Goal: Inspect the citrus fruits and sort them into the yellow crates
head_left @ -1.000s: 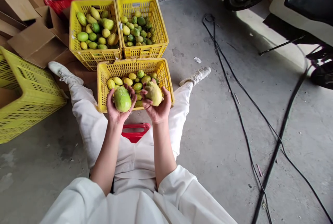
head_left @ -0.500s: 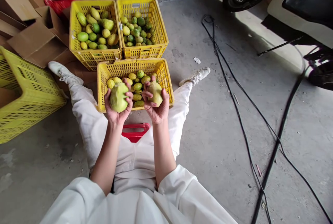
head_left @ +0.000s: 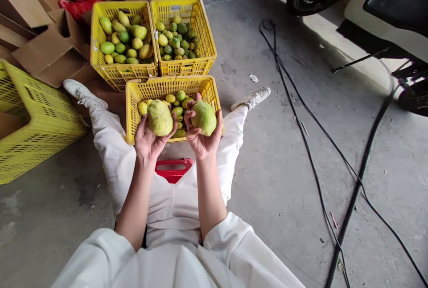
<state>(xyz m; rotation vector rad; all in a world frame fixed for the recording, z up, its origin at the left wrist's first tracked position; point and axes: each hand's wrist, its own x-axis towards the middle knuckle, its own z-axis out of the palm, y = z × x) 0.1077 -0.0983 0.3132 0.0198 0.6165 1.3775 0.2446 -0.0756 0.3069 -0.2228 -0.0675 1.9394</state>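
Observation:
My left hand [head_left: 150,143] cradles a large, lumpy yellow-green fruit [head_left: 160,117], with thumb and fingers at its sides. My right hand [head_left: 204,141] is wrapped around a smoother, greener fruit [head_left: 204,117] of similar size. Both fruits are held up side by side, apart from each other, over the near edge of a yellow plastic crate [head_left: 216,100]. Inside that crate lie several smaller yellow and green fruits [head_left: 177,111], partly hidden by my hands and what they hold.
Behind stand two more yellow crates, one left [head_left: 115,70] and one right [head_left: 187,70], both with mixed green and yellow fruits. A tall yellow crate [head_left: 40,141] and cardboard boxes [head_left: 43,56] are at left. Black cables [head_left: 354,190] cross the floor at right, near a parked vehicle [head_left: 371,16].
Both fruits have been turned in my hands and show other sides. The left one has risen slightly and moved right, with my left fingers opened wider around it. Both hands still hold their fruits.

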